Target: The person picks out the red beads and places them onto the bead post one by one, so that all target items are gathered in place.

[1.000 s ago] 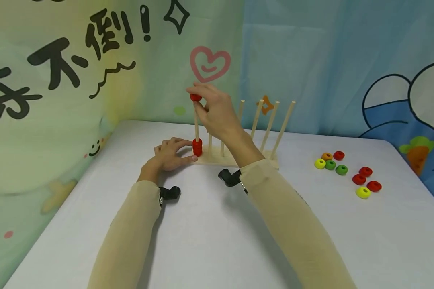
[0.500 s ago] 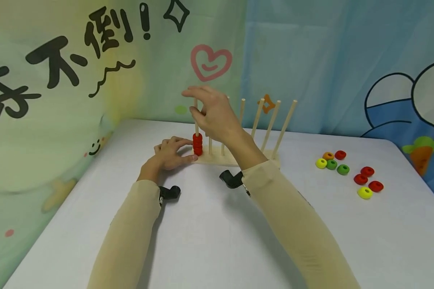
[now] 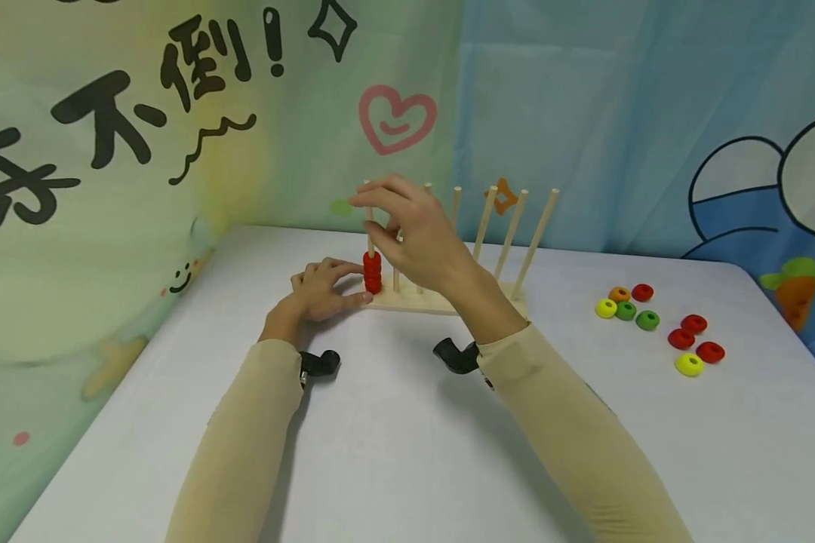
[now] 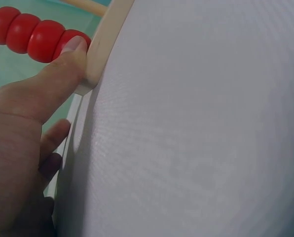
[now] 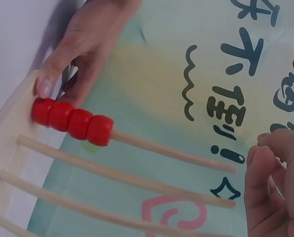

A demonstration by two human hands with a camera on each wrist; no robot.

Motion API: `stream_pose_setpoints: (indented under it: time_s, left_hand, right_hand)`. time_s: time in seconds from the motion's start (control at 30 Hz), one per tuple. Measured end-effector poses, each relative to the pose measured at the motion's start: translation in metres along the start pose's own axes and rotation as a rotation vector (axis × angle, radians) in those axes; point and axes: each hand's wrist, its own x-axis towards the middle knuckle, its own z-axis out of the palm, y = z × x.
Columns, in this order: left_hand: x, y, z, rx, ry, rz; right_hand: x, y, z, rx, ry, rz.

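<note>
A pale wooden peg stand [image 3: 414, 302] has a row of upright pegs. Several red beads [image 3: 372, 273] are stacked at the foot of its leftmost peg. My left hand [image 3: 322, 290] grips the left end of the stand's base, the thumb beside the lowest bead in the left wrist view. Beside the upper part of that same peg is my right hand [image 3: 414, 234], holding nothing, its fingers bent loosely. In the right wrist view the red bead stack [image 5: 70, 120] sits against the base, with bare peg above it.
Loose beads lie on the white table [image 3: 380, 452] at the right: a yellow bead [image 3: 606, 308], an orange bead [image 3: 619, 295], green beads [image 3: 647, 320] and red beads [image 3: 710, 351]. A printed cloth [image 3: 550, 98] hangs behind the table.
My right hand has let go of a red bead, which slid down the leftmost peg onto the stack. The hand has since moved slightly down and right. The left hand stays put.
</note>
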Motion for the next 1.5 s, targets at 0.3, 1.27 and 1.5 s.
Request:
stream_pose_setpoints:
  time_s: [0.3,1.27,1.5]
  left_hand:
    - [-0.002,0.003,-0.002,-0.001,0.001,0.001]
    - [-0.001,0.002,0.001,-0.005,0.010,0.008]
    - [-0.002,0.003,0.001,-0.008,0.007,0.007]
  right_hand:
    - [-0.018,0.004,-0.007,0.044,-0.020,-0.054]
    - [-0.086,0.027,-0.041,-0.021,-0.084,0.047]
    - [-0.103,0.031,-0.050,-0.029,-0.122,0.114]
